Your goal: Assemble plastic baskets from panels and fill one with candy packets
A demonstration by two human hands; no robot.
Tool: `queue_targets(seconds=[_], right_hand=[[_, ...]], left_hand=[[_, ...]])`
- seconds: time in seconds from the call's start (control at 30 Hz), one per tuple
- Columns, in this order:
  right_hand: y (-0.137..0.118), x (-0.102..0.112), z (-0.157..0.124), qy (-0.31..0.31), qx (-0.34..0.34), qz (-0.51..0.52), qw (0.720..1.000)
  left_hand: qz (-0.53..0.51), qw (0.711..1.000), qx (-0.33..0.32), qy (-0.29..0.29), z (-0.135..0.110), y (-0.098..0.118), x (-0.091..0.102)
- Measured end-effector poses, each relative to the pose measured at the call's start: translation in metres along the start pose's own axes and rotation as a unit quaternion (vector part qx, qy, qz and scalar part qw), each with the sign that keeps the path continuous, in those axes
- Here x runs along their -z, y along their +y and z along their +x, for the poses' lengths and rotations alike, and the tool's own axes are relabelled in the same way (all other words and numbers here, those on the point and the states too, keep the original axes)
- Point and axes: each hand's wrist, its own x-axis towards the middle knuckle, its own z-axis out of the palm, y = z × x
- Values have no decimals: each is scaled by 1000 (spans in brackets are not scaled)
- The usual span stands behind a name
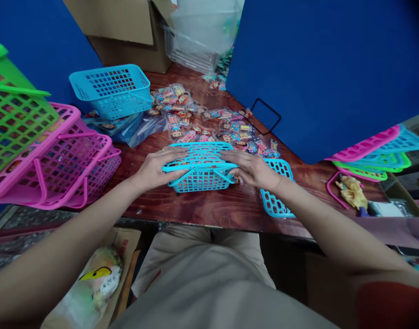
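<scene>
Both my hands rest on top of a small sky-blue plastic basket (201, 180), which stands on a dark wooden table (209, 205). My left hand (158, 169) grips its left side, and my right hand (250, 170) grips its right side. The basket's handles lie folded against the rim. A second blue basket (276, 189) lies tilted just beyond my right hand, partly hidden by it. Several small packets of cartoon-face items (209, 125) are spread across the table behind the baskets, close to my fingertips.
A blue basket (110, 91) stands at the back left, beside a stack of pink baskets (68, 160) and a green basket (13, 114). More stacked baskets (370, 148) sit at right. A cardboard box (127, 36) and clear plastic bag (202, 32) stand behind the table.
</scene>
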Motion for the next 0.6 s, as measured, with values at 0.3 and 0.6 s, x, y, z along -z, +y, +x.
queue_targets(seconds=[0.3, 0.6], right_hand=[[-10, 4, 14, 22, -37, -28, 999], [-14, 0, 16, 21, -49, -40, 998]], left_hand=[[1, 1000, -18, -6, 5, 6, 7], [-12, 1000, -4, 21, 6, 14, 5]])
